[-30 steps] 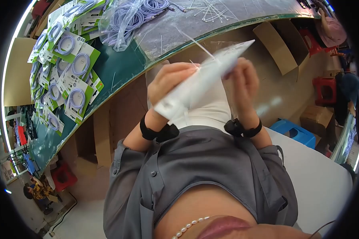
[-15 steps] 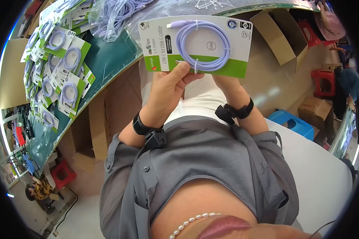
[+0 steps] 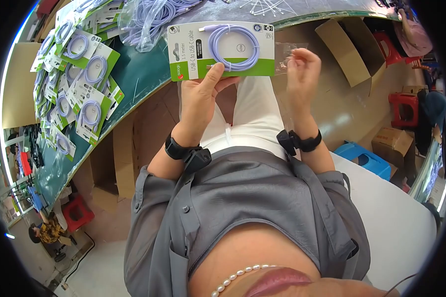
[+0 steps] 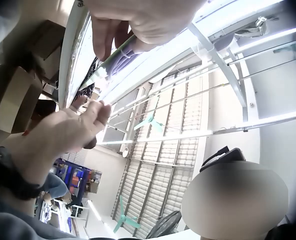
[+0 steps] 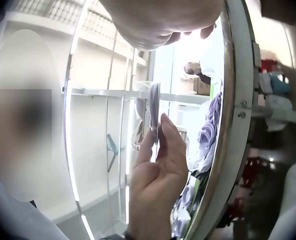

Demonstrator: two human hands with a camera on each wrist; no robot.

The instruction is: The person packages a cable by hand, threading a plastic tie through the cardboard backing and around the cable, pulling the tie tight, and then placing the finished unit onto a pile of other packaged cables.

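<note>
My left hand [image 3: 200, 96] holds a carded USB-C cable [image 3: 188, 47] by its lower edge, thumb on the front and fingers behind. The card is white and green, its printed front turned up toward my face. Coiled on it is a lavender cable [image 3: 256, 47], bound by small white ties. To the right, apart from the card, my right hand [image 3: 304, 81] is raised with loosely bent fingers and nothing visible in them. The left wrist view shows the card edge-on under my left hand [image 4: 148, 22], with the right hand [image 4: 70, 127] beyond it.
Many similar carded cables [image 3: 91, 69] lie piled on the green table [image 3: 129, 74] at left. Behind the card are a plastic bag of loose lavender cables [image 3: 143, 24] and scattered white ties [image 3: 265, 6]. An open cardboard box [image 3: 349, 54] stands right, near a blue stool [image 3: 362, 163].
The card was tilted and blurred with its white back showing and both hands at it; it now faces me. My right hand has come off it to the right, and the card has shifted left.
</note>
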